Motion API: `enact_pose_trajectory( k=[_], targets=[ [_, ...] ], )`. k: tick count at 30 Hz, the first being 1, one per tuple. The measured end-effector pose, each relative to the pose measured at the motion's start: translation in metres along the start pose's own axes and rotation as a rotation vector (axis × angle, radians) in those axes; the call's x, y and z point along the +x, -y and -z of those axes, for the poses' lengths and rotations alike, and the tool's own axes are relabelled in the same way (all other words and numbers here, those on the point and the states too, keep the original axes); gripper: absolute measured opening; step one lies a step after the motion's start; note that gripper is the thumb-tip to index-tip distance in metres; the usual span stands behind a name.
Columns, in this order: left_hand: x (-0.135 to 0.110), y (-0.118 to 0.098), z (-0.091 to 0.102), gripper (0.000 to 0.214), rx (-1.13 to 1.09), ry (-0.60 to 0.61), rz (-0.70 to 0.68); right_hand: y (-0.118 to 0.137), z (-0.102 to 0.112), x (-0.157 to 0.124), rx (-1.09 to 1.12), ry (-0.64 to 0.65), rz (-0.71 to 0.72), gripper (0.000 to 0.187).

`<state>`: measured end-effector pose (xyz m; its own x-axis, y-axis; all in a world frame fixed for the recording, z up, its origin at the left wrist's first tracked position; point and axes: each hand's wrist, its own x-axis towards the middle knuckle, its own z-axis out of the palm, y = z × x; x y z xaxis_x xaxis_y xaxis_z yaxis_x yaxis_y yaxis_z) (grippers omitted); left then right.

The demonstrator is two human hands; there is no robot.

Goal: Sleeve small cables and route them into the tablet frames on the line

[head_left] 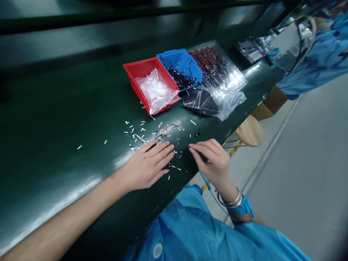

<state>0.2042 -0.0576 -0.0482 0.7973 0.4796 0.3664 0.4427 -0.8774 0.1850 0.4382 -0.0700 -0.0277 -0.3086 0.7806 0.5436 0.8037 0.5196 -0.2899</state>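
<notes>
My left hand (pixel 149 165) lies palm down on the green bench with its fingers stretched out. Its fingertips rest beside or over a small loose group of short cables with brass-coloured ends (pixel 163 135). Several tiny white strips (pixel 143 129) are scattered around them. To the right, my right hand (pixel 210 157) hovers near the bench edge, thumb and index finger pinched together. Whatever is between those fingertips, if anything, is too small to make out. A small black piece (pixel 197 134) lies just beyond the right hand.
Behind the parts stand a red bin (pixel 137 92) lined with a clear bag of white pieces and a blue bin (pixel 174 54) of black cables. Beside them lie a clear tray of parts (pixel 213 63) and a plastic bag (pixel 209 103). A co-worker's blue sleeve (pixel 307 76) and a stool (pixel 250 131) are at right.
</notes>
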Motion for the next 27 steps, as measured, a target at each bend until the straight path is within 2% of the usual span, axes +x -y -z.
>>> enact_pose_trajectory(
  k=[4, 6, 10, 16, 20, 23, 27],
  targets=[
    [-0.001, 0.001, -0.002, 0.032, 0.037, -0.084, -0.017, -0.025, 0.008, -0.004, -0.088, -0.078, -0.215, 0.011],
    [-0.002, 0.000, -0.002, 0.028, 0.085, -0.133, -0.032, -0.035, 0.005, -0.005, -0.093, -0.070, -0.260, 0.010],
    [0.002, -0.003, 0.000, 0.026, 0.120, -0.155, -0.048, -0.045, -0.006, -0.002, -0.018, -0.016, -0.210, 0.011],
    [0.016, -0.009, -0.003, 0.037, 0.027, -0.056, 0.061, -0.050, -0.009, 0.003, 0.031, 0.082, -0.158, 0.014],
    [0.018, -0.011, -0.008, 0.042, 0.023, -0.013, 0.070, -0.049, -0.009, 0.003, 0.069, 0.087, -0.204, 0.011],
    [0.016, -0.010, -0.010, 0.046, 0.012, 0.025, 0.082, -0.038, -0.013, 0.006, 0.130, 0.082, -0.253, 0.009],
    [0.014, -0.010, -0.011, 0.047, 0.005, 0.036, 0.102, -0.017, -0.027, 0.016, 0.207, 0.109, -0.170, 0.009]
  ],
)
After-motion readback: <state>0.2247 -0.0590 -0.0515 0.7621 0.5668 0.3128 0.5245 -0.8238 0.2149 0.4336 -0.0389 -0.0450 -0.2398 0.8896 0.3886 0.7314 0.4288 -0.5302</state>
